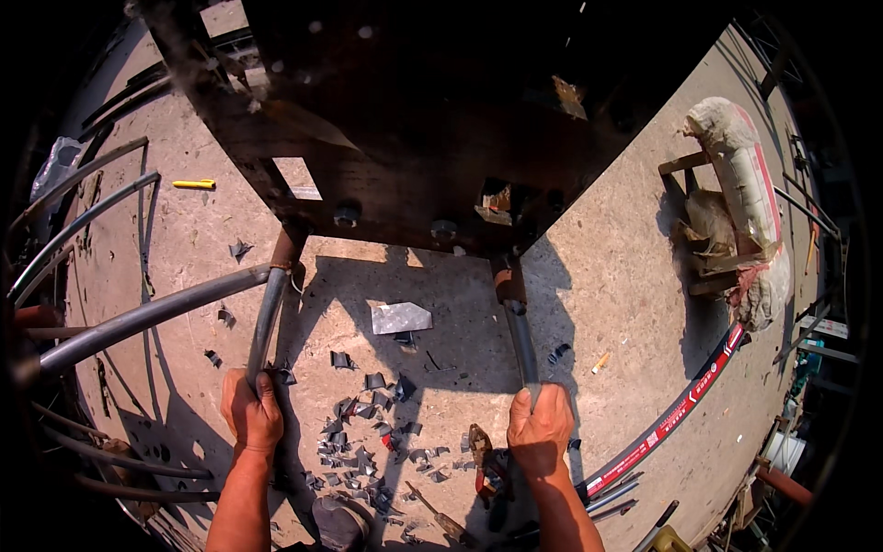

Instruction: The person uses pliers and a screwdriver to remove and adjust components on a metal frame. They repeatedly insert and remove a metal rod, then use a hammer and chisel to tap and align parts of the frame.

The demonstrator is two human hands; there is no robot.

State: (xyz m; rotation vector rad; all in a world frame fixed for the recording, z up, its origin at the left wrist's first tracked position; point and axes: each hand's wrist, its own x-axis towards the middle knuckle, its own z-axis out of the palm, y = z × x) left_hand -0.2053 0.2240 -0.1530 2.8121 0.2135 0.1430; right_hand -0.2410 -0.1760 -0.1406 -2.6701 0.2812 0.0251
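My left hand [251, 414] is wrapped round the lower end of a grey metal pipe handle [265, 322]. My right hand [541, 428] grips a matching pipe handle [521, 345] on the other side. Both handles run up to rusty sleeves, the left sleeve [287, 248] and the right sleeve [509, 283], at the lower edge of a large dark metal body [395, 198]. Square cut-outs and bolt heads show on its face. Against the top of the left handle, a long grey tube [156, 317] comes in from the left.
Curled dark scraps [368, 405] litter the concrete floor by a pale flat plate [402, 318]. Pliers [480, 451] and a screwdriver [448, 524] lie nearer me. At the right stand a padded stool [750, 193] and a red-black strip [681, 414]. A yellow marker [194, 184] lies at left.
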